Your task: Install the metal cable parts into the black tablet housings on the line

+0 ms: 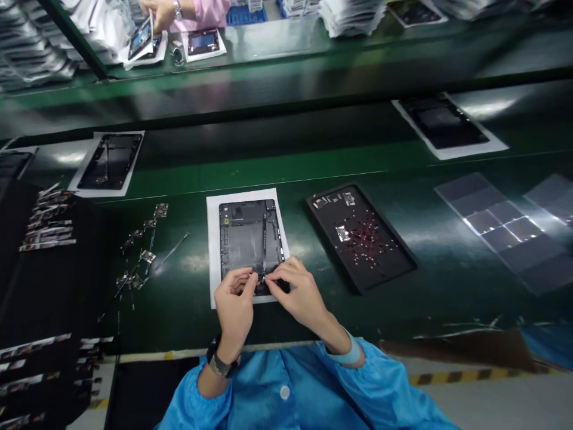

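Note:
An open tablet shell (249, 234) lies on a white sheet (213, 251) on the green bench right in front of me. Both hands are at its near edge. My left hand (234, 303) pinches a tiny dark part at the shell's bottom edge, fingers closed. My right hand (299, 290) meets it from the right, fingertips pinched on the same small part. I cannot make out what the part is.
A black tray (360, 236) with small parts lies to the right. Small circuit pieces (139, 255) and a thin tool (172, 251) are scattered to the left. More tablet shells (110, 161) on sheets rest farther back. Another person's hand (157, 13) holds a tablet across the belt.

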### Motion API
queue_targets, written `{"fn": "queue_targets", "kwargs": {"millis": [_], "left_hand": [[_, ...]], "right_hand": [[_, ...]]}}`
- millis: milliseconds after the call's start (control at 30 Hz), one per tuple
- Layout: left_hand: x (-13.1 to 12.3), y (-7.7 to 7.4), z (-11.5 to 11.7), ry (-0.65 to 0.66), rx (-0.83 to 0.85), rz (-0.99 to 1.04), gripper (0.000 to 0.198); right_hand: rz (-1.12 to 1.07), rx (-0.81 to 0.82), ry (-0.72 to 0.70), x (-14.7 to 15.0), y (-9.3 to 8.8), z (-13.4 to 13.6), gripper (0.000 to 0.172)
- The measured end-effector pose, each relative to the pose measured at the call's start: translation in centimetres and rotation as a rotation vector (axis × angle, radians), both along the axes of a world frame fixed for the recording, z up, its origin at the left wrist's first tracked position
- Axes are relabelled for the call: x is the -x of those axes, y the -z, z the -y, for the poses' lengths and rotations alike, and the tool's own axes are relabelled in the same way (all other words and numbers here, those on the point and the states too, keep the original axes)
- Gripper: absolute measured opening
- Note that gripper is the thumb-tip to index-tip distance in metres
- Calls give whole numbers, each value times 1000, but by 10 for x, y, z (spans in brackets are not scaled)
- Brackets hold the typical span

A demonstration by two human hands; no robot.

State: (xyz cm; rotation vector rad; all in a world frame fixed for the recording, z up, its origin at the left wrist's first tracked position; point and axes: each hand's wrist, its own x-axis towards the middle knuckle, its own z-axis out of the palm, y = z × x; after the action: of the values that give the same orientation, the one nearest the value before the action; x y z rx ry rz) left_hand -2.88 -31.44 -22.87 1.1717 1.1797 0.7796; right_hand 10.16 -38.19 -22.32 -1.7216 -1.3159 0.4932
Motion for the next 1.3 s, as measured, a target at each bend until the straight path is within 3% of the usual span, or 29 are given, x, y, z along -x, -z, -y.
{"fn": "queue_targets", "kwargs": {"millis": [400,767,1067,1300], "left_hand": [[9,4,-7,127,-109,-31,13],[7,-1,1,113,-445,-147,7],[13,5,-4,170,-350,-114,7],[10,0,-6,205,-451,-83,10]], "right_hand": [[-144,198,-20,-11,0,2,10],[-119,259,24,-5,-5,-1,11],[-123,296,-35,-11,-9,0,13],[-166,325,-60,-16,-11,-1,14]]}}
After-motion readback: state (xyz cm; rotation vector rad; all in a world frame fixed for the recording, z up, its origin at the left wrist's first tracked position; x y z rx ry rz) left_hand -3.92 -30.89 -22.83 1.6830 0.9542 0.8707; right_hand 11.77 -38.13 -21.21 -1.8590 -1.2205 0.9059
